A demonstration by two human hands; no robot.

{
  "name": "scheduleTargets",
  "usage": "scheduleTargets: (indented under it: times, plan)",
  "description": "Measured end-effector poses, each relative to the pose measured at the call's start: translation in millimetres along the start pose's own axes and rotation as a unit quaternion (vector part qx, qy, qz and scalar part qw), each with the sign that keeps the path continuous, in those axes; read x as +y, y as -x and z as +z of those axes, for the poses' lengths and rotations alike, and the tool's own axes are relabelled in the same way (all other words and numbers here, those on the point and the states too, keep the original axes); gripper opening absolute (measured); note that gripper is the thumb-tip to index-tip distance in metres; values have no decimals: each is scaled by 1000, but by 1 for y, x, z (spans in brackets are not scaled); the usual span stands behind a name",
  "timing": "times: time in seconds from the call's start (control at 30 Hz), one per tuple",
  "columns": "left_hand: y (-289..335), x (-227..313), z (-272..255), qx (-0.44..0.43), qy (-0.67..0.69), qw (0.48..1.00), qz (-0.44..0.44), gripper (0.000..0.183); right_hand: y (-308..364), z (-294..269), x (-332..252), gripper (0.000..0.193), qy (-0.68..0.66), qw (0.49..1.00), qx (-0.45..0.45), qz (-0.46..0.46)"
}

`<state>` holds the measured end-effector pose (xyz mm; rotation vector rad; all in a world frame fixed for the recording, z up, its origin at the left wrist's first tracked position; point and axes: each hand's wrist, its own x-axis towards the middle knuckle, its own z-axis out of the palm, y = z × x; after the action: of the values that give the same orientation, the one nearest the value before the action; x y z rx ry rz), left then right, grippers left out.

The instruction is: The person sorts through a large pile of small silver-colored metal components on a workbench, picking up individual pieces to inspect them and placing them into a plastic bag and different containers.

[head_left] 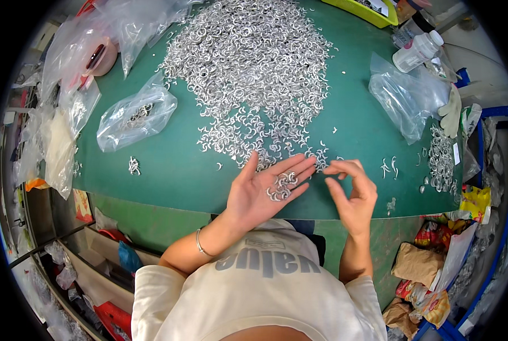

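My left hand (254,193) lies palm up near the table's front edge, fingers stretched out. It holds several small silver metal crescents (280,186) loosely on the palm and fingers. Just to its right, my right hand (356,196) has bent fingers, with the thumb apart from them and nothing visible between. Beyond both hands spreads a large heap of the same crescents (248,62), thinning toward me. A few loose crescents (321,159) lie by the right fingertips.
On the green table (168,165), a clear bag (137,113) with some metal pieces and a small pile (134,165) lie left. At right are an empty-looking plastic bag (399,94), a white bottle (417,51), a glove (450,112) and a pile of metal rings (440,156). A yellow-green tray (373,18) stands far right.
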<state>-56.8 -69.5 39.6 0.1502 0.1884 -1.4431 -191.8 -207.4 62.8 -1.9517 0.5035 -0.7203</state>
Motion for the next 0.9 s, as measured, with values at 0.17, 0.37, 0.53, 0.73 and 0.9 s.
scheduleTargets:
  times: [0.17,0.37,0.53,0.73,0.9]
  plan:
    - [2,2,-4,16,10,1000,0,81,-7,23,-6,34,11,997,-60,-47]
    - [5,5,-13,-4,22,1000,-15,81,-5,31,-9,32,9,997,-67,-32]
    - [5,3,-18,-25,36,999,-22,80,-1,41,-3,28,26,997,-56,-43]
    - [6,3,-9,19,19,1000,-10,80,0,45,-4,26,20,999,-26,-22]
    - [6,4,-9,21,4,1000,-9,80,1,45,-4,25,5,1000,-2,0]
